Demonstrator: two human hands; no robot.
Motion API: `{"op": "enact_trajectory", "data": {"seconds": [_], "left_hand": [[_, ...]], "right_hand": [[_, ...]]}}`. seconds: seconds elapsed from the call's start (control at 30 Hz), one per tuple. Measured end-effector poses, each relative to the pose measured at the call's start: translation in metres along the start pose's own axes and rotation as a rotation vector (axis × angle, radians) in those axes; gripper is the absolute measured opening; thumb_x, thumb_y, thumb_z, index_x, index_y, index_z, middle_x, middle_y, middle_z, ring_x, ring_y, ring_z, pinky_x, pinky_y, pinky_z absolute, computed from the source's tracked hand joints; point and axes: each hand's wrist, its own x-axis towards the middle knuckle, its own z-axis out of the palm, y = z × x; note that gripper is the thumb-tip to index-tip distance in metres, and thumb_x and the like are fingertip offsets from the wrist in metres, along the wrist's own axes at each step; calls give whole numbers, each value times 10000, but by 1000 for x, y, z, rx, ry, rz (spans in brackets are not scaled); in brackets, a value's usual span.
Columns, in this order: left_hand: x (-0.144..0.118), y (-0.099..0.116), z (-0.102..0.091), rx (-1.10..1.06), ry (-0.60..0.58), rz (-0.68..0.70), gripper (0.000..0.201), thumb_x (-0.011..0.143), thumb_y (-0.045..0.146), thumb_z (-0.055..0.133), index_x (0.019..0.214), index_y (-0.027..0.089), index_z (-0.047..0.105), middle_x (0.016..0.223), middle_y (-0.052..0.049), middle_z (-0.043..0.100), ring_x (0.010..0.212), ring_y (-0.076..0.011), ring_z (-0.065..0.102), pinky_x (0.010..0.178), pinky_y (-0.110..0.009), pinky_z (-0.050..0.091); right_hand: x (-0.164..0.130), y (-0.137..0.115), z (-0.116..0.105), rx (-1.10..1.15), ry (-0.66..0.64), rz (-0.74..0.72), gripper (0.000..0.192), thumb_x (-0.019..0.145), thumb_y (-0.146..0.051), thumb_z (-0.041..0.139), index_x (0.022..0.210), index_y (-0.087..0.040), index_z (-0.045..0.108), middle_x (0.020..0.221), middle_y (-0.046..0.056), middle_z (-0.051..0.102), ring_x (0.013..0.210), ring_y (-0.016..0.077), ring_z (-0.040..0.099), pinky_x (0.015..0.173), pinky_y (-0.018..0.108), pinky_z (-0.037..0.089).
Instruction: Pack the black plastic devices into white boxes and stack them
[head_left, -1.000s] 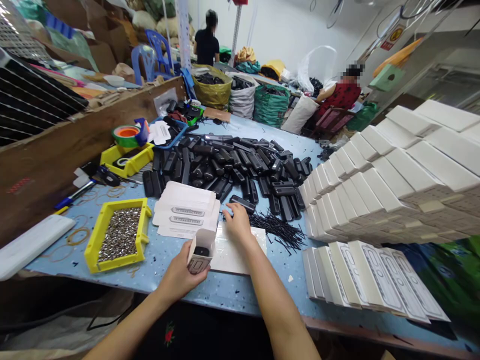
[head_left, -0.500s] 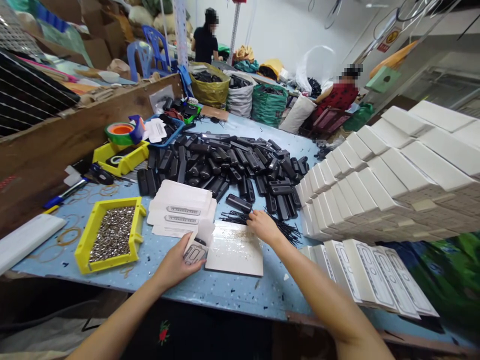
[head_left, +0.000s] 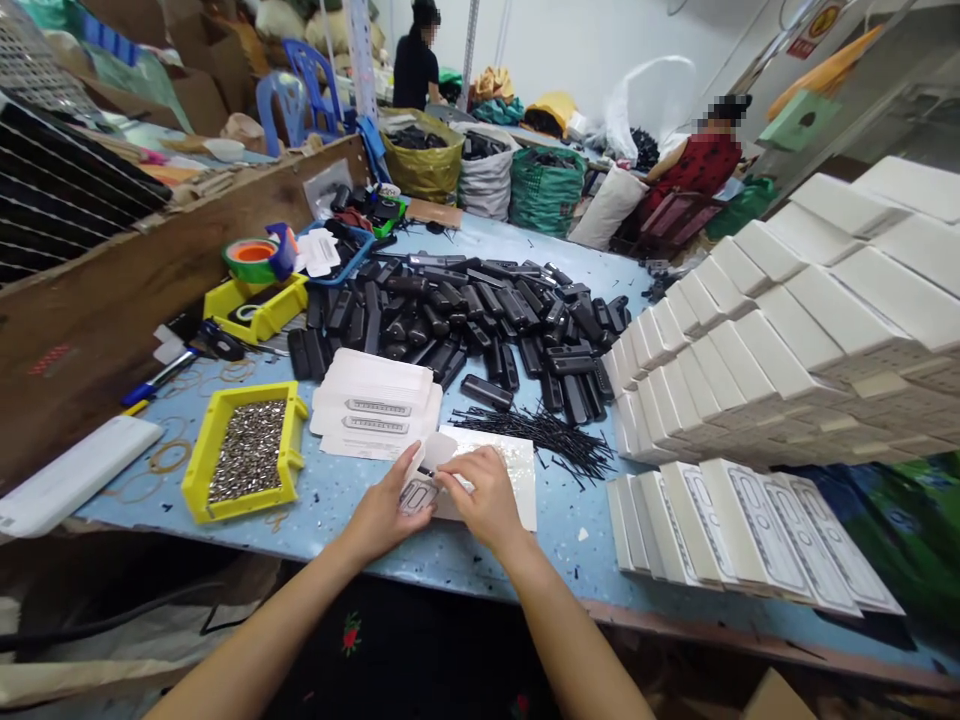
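Room: cluttered workshop, with a blue table [head_left: 360, 510] filling the middle of the frame and a wooden board along its left edge.
Left hand [head_left: 386, 510]: low centre of the frame, fingers curled around a small white box [head_left: 421, 485], gripping it from the left side.
Right hand [head_left: 484, 495]: just right of the left hand, fingertips pinched at the open flap of the same box; whether they hold anything small there is hard to tell.
Small white box: lifted just above the table's near edge, between both hands, over a flat white sheet [head_left: 517, 470].
Black ties [head_left: 544, 435]: thin loose heap just behind the hands.
Black parts [head_left: 480, 315]: large pile across the centre of the table.
Flat boxes [head_left: 375, 410]: unfolded white stack left of centre, near the left hand.
Yellow tray [head_left: 244, 460]: lower left, full of small metal pieces.
Tape roll [head_left: 255, 258]: upper left, over a second yellow bin.
Stacked boxes [head_left: 787, 340]: white rows filling the right side.
People: two at the top of the frame, well apart from the hands.
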Motion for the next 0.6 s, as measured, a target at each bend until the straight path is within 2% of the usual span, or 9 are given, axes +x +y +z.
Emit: {"op": "enact_trajectory", "data": {"seconds": [0.1, 0.17, 0.23, 0.3, 0.37, 0.47, 0.53, 0.6], "left_hand": [[-1, -4, 2, -3, 11, 110, 463, 751, 314, 616, 1185, 226, 480, 1186, -86, 610, 1062, -244, 626, 905, -369, 497], [2, -3, 3, -18, -27, 115, 498, 715, 307, 649, 1171, 221, 469, 1093, -79, 635, 945, -239, 657, 829, -369, 520], [6, 0, 4, -61, -76, 68, 731, 696, 299, 671, 1335, 214, 327, 1074, -87, 649, 857, -238, 675, 764, -371, 530], [9, 5, 6, -102, -107, 3, 924, 705, 283, 664, 1446, 200, 119, 1062, -96, 665, 832, -246, 687, 744, -372, 529], [11, 9, 7, -99, -121, -49, 971, 719, 272, 648, 1471, 194, 39, 1042, -97, 679, 843, -263, 694, 747, -377, 527], [9, 14, 7, -74, -119, -66, 964, 718, 290, 657, 1473, 206, 64, 1117, -121, 666, 870, -280, 696, 758, -386, 527], [7, 15, 7, -83, -117, -45, 935, 728, 310, 658, 1466, 215, 91, 1161, -126, 651, 889, -274, 693, 779, -391, 527], [5, 14, 6, -104, -109, -38, 901, 743, 320, 652, 1454, 214, 109, 1141, -113, 659, 872, -256, 692, 785, -388, 528]], "right_hand": [[-1, 11, 13, 208, 60, 144, 482, 832, -559, 559, 1125, -187, 654, 1038, 67, 619, 888, 86, 555, 871, 244, 491], [-1, 17, 24, 425, -4, 229, 622, 851, -620, 481, 1273, -172, 568, 1058, 73, 625, 840, 75, 586, 806, 218, 520], [-3, 20, 35, 537, -83, 181, 666, 848, -669, 437, 1251, -164, 596, 1152, 82, 613, 984, 101, 611, 911, 239, 525], [-6, 19, 42, 518, -89, 71, 635, 846, -674, 433, 1163, -173, 662, 1257, 76, 570, 1173, 130, 563, 1062, 276, 467], [-7, 19, 43, 475, -102, 22, 562, 839, -634, 483, 1115, -190, 690, 1280, 64, 559, 1231, 138, 535, 1118, 300, 428], [-4, 21, 37, 541, -110, 158, 508, 843, -570, 519, 1146, -191, 670, 1190, 68, 614, 1097, 122, 608, 1025, 285, 497], [-1, 25, 32, 586, -61, 262, 543, 840, -588, 512, 1154, -169, 657, 1122, 79, 641, 970, 106, 635, 904, 246, 540], [1, 30, 26, 576, 5, 301, 577, 828, -619, 507, 1118, -144, 660, 1103, 92, 641, 902, 91, 628, 824, 210, 544]]}}
